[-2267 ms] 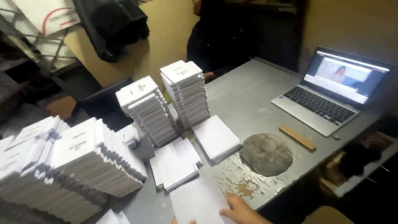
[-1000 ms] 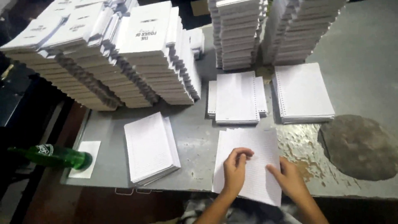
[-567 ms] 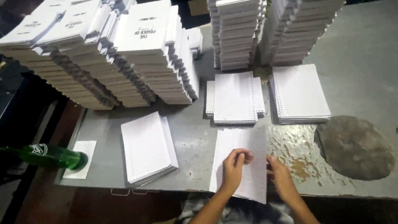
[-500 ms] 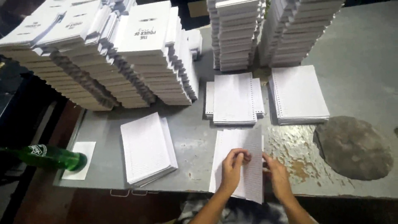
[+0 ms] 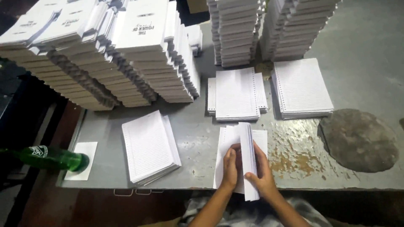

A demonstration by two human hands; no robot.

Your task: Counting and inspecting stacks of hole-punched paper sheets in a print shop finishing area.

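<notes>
— Holding what, exactly?
— Both hands pinch a thin sheaf of white lined sheets point(image 5: 248, 157), stood on edge at the grey table's point(image 5: 198, 143) near rim: left hand point(image 5: 230, 166) flat against it, right hand point(image 5: 261, 174) gripping its right side.
— Room around?
— Paper pile point(image 5: 149, 145) left, punched stack point(image 5: 236, 94) behind, bare rusty patch point(image 5: 294, 155) right.

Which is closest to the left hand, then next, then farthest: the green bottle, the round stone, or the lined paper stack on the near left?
From the left hand:
1. Lined paper stack, just to its left.
2. Round stone, off to the right.
3. Green bottle, at the far left edge.
</notes>
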